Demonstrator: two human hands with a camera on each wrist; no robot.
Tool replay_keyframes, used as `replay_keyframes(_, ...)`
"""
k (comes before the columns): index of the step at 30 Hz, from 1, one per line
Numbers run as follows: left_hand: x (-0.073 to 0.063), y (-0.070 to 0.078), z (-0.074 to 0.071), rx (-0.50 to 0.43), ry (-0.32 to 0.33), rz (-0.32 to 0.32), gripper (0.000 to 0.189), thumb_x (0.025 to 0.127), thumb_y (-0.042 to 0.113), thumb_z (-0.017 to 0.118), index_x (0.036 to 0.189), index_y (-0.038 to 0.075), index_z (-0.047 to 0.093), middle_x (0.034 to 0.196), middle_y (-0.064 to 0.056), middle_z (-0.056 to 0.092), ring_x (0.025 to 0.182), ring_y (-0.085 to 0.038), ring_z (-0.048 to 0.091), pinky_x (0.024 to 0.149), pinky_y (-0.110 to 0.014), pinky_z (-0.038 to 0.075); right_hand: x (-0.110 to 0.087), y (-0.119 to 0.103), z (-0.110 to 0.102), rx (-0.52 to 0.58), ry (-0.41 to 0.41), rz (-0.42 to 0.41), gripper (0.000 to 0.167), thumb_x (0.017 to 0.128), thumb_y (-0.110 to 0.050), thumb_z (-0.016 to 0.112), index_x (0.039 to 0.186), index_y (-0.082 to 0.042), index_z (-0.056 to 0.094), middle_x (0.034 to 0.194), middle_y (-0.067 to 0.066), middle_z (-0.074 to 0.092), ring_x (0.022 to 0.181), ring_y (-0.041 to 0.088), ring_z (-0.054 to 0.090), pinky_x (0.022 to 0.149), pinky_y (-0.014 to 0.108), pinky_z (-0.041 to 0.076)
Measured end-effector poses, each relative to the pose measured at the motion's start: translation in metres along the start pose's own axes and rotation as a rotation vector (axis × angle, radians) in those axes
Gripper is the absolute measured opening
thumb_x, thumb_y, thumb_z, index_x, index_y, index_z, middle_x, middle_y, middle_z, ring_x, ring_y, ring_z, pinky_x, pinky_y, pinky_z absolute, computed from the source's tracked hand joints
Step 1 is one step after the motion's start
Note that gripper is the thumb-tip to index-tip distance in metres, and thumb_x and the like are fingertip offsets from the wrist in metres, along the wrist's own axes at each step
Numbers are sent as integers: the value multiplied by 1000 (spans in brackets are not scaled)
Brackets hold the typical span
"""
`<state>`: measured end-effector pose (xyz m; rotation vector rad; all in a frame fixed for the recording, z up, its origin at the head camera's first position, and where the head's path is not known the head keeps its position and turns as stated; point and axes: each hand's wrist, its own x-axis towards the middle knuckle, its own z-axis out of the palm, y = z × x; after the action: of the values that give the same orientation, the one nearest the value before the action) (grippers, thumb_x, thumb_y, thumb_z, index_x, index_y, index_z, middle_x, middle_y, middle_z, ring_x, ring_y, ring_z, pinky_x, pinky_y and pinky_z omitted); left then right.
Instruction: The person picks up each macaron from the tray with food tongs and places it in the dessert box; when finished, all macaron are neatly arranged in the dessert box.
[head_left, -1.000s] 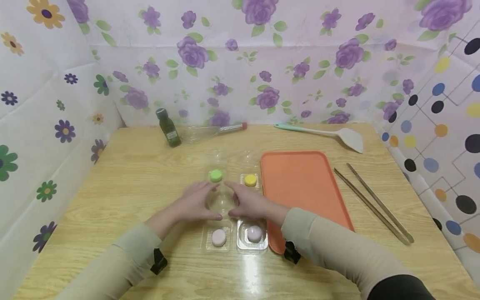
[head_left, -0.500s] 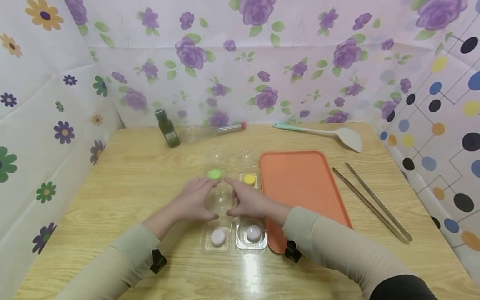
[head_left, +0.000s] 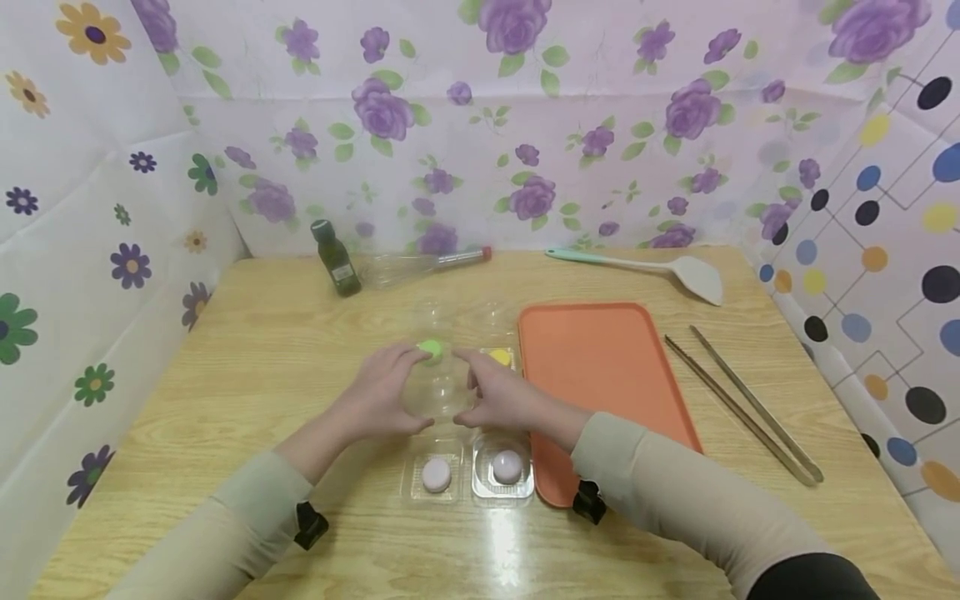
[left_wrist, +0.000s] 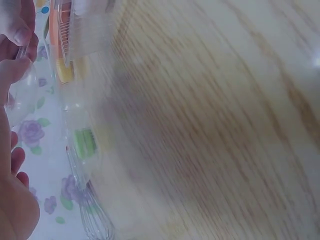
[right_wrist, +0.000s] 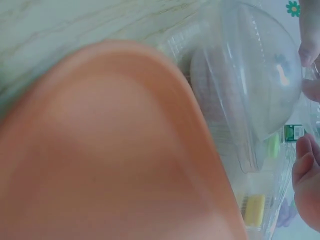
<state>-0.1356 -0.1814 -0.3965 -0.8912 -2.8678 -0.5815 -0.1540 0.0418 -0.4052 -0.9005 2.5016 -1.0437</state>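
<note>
My left hand (head_left: 372, 392) and right hand (head_left: 504, 396) face each other over the middle of the table, pinching the edges of a clear domed plastic lid (head_left: 442, 396) between them. Just in front sits a pink macaron (head_left: 437, 475) in a clear plastic box. Beside it, a second pink macaron (head_left: 507, 467) lies under a clear dome (right_wrist: 272, 75). Beyond my fingertips are a green macaron (head_left: 431, 351) and a yellow macaron (head_left: 500, 357), each in a clear box with its domed lid (head_left: 491, 313) folded back. My right fingers partly overlap the yellow one's box.
An orange tray (head_left: 600, 358) lies beneath my right forearm, close to the boxes. Metal tongs (head_left: 746, 404) are to its right. Along the back lie a dark green bottle (head_left: 337, 260), a whisk (head_left: 420, 265) and a white-bladed spatula (head_left: 667, 265). Patterned cloths surround the table.
Both hands have shifted slightly away from me, the left also a little to the left, with the clear lid still between them. The macarons stay in place.
</note>
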Motion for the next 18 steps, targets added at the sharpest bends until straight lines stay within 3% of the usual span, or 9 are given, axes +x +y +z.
replay_keyframes(5,-2,1,-2,-32,28,7,91,56,33,86,131,-1,45,130,-18,47,120,-34,40,103,-54,28,-6,1,-3,212,4,3,90,76,-19,78,147,-10,22,99,11,59,85,16,57,75,27,51)
replay_keyframes(11,-3,0,-2,-35,111,75,88,56,29,86,129,0,45,128,-20,48,117,-34,42,99,-54,31,-8,4,-7,592,-94,124,52,95,-32,54,139,-9,37,102,16,61,88,24,61,83,42,51)
replay_keyframes(18,-3,2,-1,-20,161,126,83,58,27,86,128,4,47,127,-14,50,116,-30,43,97,-50,33,-5,4,-9,884,-178,228,62,97,-48,33,137,-2,37,96,18,61,83,25,61,83,42,50)
